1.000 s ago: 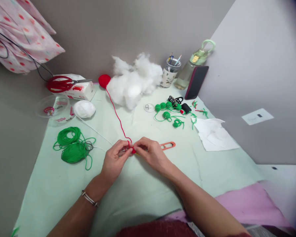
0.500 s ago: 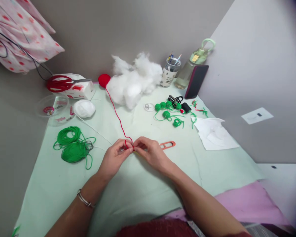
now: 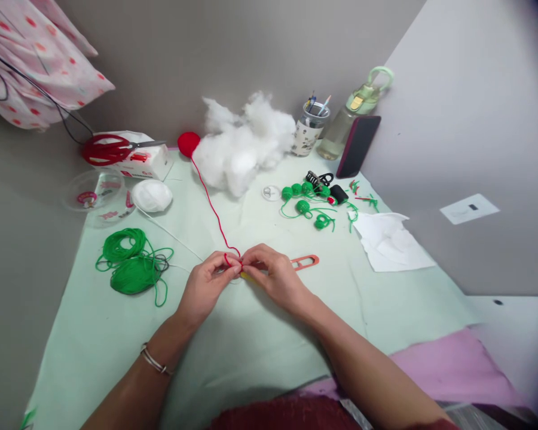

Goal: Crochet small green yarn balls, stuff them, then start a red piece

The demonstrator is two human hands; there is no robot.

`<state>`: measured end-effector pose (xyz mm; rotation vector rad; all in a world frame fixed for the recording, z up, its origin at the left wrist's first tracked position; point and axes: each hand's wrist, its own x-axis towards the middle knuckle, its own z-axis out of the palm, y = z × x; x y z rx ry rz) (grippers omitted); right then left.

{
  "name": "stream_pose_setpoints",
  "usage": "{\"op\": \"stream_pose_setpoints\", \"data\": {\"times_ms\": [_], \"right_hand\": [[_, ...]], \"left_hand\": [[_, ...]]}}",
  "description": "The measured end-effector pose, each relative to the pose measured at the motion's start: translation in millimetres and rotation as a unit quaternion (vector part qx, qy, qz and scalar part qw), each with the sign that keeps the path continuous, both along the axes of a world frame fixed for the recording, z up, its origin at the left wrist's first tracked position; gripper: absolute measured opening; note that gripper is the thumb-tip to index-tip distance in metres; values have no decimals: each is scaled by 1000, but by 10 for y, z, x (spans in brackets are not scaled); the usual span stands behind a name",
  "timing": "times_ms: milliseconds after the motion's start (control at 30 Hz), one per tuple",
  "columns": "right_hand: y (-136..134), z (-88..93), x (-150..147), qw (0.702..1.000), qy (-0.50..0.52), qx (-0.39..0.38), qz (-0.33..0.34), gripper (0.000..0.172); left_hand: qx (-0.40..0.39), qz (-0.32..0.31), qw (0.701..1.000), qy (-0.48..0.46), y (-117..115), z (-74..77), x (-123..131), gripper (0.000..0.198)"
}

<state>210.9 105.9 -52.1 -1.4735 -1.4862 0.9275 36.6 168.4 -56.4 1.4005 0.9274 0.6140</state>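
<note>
My left hand (image 3: 209,284) and my right hand (image 3: 275,276) meet fingertip to fingertip above the table, both closed in a pinch on red yarn (image 3: 217,218). A short red end curls up over the left fingers. From the pinch the strand runs back to a red yarn ball (image 3: 189,144). Something small and yellow shows just under the right fingertips; its kind is hidden. Beyond the right hand lies an orange flat tool with a slotted end (image 3: 305,262), partly covered by that hand. White yarn (image 3: 173,233) passes behind the left hand from a white ball (image 3: 152,196).
Green yarn (image 3: 137,273) lies at left. White stuffing (image 3: 244,146) is heaped at the back, near a pen cup (image 3: 311,128), a bottle (image 3: 352,119) and a phone (image 3: 358,146). Small green crocheted balls (image 3: 302,206) sit right of centre, crumpled paper (image 3: 392,242) beyond. Red scissors (image 3: 107,149) rest on a tissue pack.
Both hands keep their pinch and have barely moved. Slightly more of the yellow piece shows under the right fingertips. The whole view has shifted a little.
</note>
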Motion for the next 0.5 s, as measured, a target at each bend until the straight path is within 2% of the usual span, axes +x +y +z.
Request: {"op": "stream_pose_setpoints", "data": {"times_ms": [100,500], "right_hand": [[6,0,-20,1000,-11,3,-10,14],[15,44,-50,997,39,-39,-49,8]], "left_hand": [[-1,4,1000,-2,-13,8,8,17],[-51,34,998,-35,-29,-52,36,19]]}}
